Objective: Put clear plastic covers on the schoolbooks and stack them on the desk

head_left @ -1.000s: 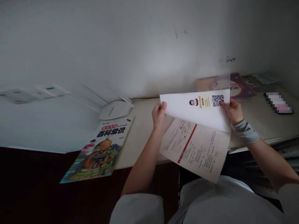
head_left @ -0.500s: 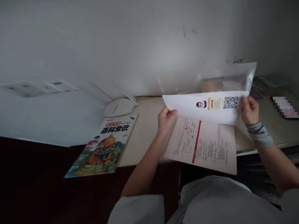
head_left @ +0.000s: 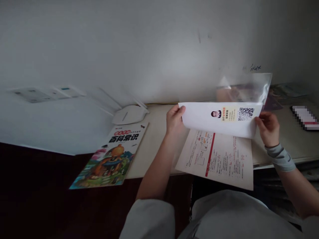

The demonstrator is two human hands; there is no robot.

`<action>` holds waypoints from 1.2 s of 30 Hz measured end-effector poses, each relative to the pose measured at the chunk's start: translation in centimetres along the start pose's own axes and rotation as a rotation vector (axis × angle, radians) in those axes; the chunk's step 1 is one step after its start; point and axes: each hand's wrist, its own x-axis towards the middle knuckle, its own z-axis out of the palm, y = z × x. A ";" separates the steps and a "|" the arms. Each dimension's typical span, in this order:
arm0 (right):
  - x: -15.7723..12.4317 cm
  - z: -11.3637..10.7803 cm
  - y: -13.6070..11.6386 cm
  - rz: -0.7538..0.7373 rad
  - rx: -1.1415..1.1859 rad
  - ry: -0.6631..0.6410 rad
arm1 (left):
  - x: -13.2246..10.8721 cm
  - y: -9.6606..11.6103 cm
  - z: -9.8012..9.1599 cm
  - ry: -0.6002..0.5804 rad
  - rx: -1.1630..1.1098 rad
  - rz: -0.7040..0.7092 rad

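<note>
A white printed sheet [head_left: 199, 114] with a QR code and a small portrait stretches between my two hands. My left hand [head_left: 175, 119] pinches its left edge, thumb on top. At the other end, the thumb and fingers of my right hand [head_left: 268, 127] close on the right edge. A clear plastic cover [head_left: 254, 87] stands up behind the sheet, and I cannot tell whether it is joined to it. Below lies a worksheet [head_left: 228, 162] with a red stripe and red handwriting, overhanging the table's near edge; its upper part is hidden.
On the pale table [head_left: 157, 146], a colourful book [head_left: 116, 159] lies at the left, jutting over the edge. Behind it sits a white router [head_left: 131, 114] with antennas. A phone [head_left: 305, 118] lies at the right. The wall [head_left: 149, 49] rises directly behind.
The white sheet has come down slightly and looks flatter. My left hand has moved up to the sheet's upper left corner; my right hand has moved lower along the right edge.
</note>
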 end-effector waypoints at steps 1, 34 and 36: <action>0.1 0.2 -0.3 -0.018 0.004 0.041 | 0.0 0.0 0.0 0.008 -0.009 0.012; -7.8 0.4 -0.1 0.389 0.085 0.235 | -2.9 3.4 0.6 0.141 0.194 0.168; -7.8 0.4 0.2 0.424 0.081 0.223 | -2.8 3.4 0.7 0.116 0.204 0.185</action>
